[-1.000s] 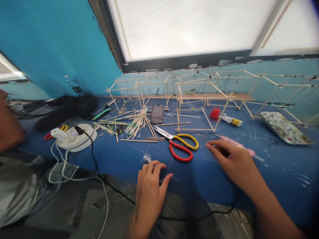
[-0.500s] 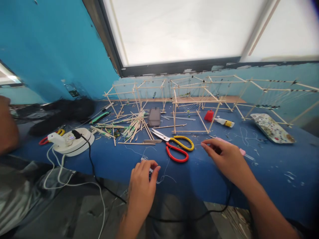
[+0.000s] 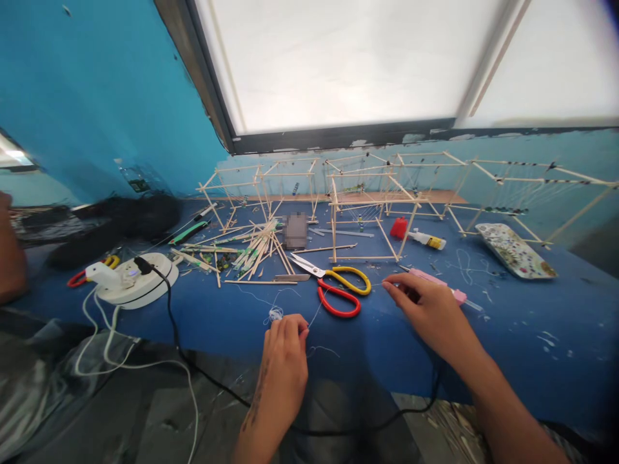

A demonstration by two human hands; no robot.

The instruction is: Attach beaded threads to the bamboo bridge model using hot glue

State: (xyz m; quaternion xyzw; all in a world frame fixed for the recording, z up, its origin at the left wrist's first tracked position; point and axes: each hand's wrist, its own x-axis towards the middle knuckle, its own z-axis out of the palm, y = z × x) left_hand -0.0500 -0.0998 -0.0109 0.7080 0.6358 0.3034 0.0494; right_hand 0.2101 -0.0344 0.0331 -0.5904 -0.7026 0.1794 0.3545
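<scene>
My left hand (image 3: 285,357) is closed at the table's front edge, thumb and fingertips pinching a thin white thread (image 3: 316,314). Just beyond its knuckles lies a small tangled bundle of white thread (image 3: 275,314). My right hand (image 3: 425,304) is pinched shut to the right of the scissors; a fine line of thread seems to run leftward from its fingertips. Between the two hands, scissors (image 3: 333,281) with one red and one yellow handle lie with their blades slightly apart. A pink tool (image 3: 428,277) lies partly hidden behind my right hand.
Stick frames (image 3: 367,204) strung with threads stand along the wall. Loose sticks (image 3: 258,248) are heaped left of a grey block (image 3: 294,231). A glue bottle (image 3: 428,240), a red piece (image 3: 399,228) and a bead tray (image 3: 515,251) lie right; a white power socket (image 3: 138,283) sits left. A person's arm (image 3: 12,258) shows at far left.
My left hand's thumb and fingers have closed together, and the thread bundle now lies apart beyond the hand. My right hand keeps its pinch. The whole view has shifted slightly.
</scene>
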